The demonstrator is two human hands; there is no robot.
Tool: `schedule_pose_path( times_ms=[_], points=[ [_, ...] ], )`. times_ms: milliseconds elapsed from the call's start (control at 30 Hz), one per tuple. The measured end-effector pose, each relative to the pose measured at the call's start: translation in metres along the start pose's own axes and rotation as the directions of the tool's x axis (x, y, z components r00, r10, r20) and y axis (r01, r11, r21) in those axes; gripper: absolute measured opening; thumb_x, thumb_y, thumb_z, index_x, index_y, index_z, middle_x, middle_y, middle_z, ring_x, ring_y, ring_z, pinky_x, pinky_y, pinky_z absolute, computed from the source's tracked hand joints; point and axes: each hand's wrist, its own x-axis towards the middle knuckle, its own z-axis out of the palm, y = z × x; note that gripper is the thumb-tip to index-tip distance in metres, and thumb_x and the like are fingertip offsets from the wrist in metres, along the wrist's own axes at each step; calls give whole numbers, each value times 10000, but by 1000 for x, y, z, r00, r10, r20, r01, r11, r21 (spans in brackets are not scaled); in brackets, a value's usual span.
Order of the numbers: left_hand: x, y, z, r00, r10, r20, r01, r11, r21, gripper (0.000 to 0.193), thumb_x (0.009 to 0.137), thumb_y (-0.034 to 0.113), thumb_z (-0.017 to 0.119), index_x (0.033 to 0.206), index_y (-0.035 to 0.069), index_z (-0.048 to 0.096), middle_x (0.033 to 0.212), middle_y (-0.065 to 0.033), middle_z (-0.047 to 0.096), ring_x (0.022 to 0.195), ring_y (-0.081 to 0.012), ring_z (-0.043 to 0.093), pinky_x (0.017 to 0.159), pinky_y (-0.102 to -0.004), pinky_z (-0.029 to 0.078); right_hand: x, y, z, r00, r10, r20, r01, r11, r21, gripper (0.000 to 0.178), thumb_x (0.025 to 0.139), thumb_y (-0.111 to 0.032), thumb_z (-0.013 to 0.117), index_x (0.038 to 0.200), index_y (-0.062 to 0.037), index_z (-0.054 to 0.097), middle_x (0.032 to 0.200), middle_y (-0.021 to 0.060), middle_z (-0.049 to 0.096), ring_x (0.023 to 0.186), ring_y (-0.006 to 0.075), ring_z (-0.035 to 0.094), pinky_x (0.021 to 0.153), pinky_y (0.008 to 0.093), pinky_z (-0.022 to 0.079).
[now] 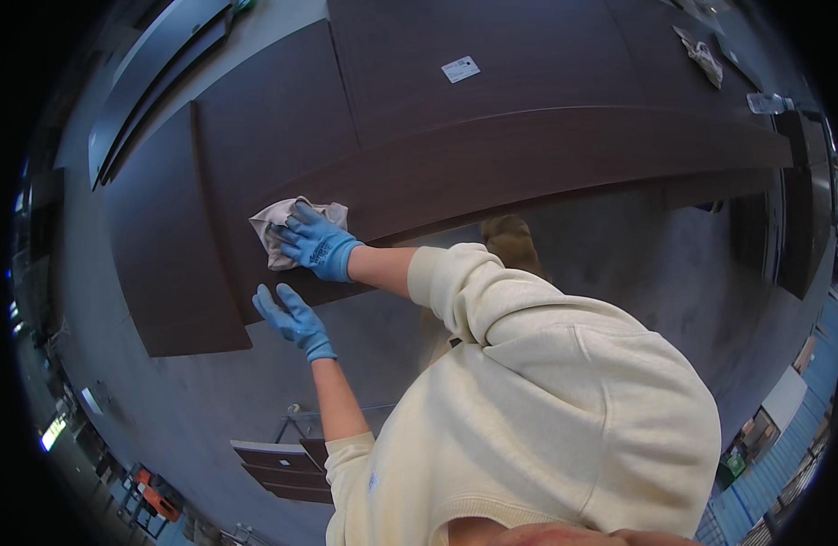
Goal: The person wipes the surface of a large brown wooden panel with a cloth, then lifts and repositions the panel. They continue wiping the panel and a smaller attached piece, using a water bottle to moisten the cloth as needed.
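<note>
My right hand [319,242], in a blue work glove, presses a crumpled pale cloth [278,238] onto the left end of a long dark brown board [546,155]. Its fingers lie over the cloth, which bunches out around them. Nearer to me, my left hand [294,321], gloved in blue too, is held just off the board's near edge. Its fingers are stretched out and nothing is in them.
More dark brown panels [264,118] lie beyond and to the left. On them are a white label card [460,69], a crumpled wrapper [701,58] and a clear plastic bottle [768,104]. Stacked boards [282,464] stand on a rack at lower left.
</note>
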Motion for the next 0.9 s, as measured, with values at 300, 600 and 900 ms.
schedule_pose_path(
  times_ms=[300,600,900],
  points=[
    [0,48,53,969,148,197,-165,984,71,654,1103,451,633,1549,-19,540,1675,-321,397,1591,-448,350,1297,-538,320,-234,173,-22,752,561,-348,-585,810,40,576,945,-54,608,1517,-58,537,1448,238,555,1302,415,567,1140,574,444],
    [-8,127,95,779,554,294,-579,815,-2,700,1060,477,665,1557,2,538,1692,-319,376,1577,-526,336,1264,-633,320,-327,214,-50,567,702,-431,-818,541,-196,571,968,-141,627,1526,-41,555,1614,277,475,1459,445,505,1231,635,359],
    [-15,205,117,625,690,365,-713,695,-92,863,966,485,735,1601,-35,471,1680,-333,392,1585,-533,325,1279,-615,285,-284,182,-39,755,528,-388,-551,832,59,453,920,-53,646,1373,-36,652,1505,220,552,1455,459,497,1272,636,335]
  ],
)
